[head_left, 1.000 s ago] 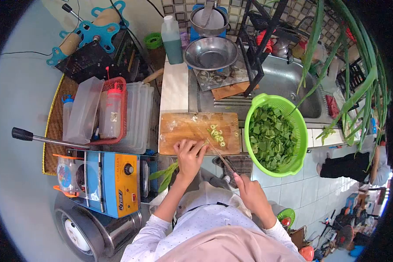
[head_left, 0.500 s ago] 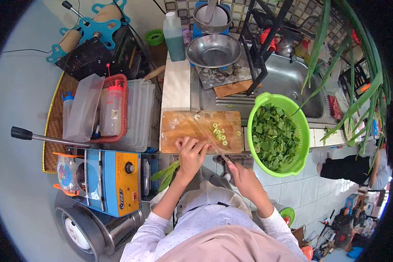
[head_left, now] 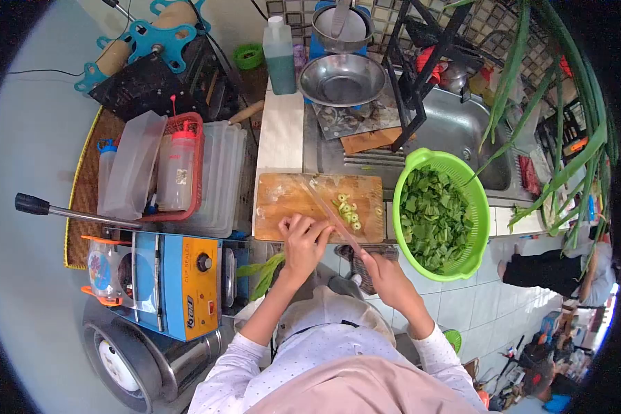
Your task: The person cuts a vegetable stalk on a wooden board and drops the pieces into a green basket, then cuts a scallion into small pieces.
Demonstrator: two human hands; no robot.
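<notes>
My right hand (head_left: 388, 279) grips a long knife (head_left: 330, 214), its blade slanting up and left across a wooden cutting board (head_left: 276, 200). Close beside the blade, my left hand (head_left: 303, 241) is closed with bent fingers at the board's near edge. Long green leaves (head_left: 262, 272) of a stalk stick out left of that wrist, below the board; the part within my fingers is hidden. Several pale green cut rings (head_left: 346, 207) lie on the board, right of the blade.
A lime green colander (head_left: 479, 241) of chopped leaves stands right of the board, beside a sink (head_left: 455, 117). Left are clear plastic boxes (head_left: 221, 179) and a cup sealer (head_left: 200, 283). Behind stand a green liquid bottle (head_left: 279, 58) and a metal bowl (head_left: 343, 81). Long green leaves (head_left: 590, 138) hang at right.
The knife's blade has shifted slightly and lies more steeply beside my left fingers. My right hand has moved a little down. My left hand stays nearly in place.
</notes>
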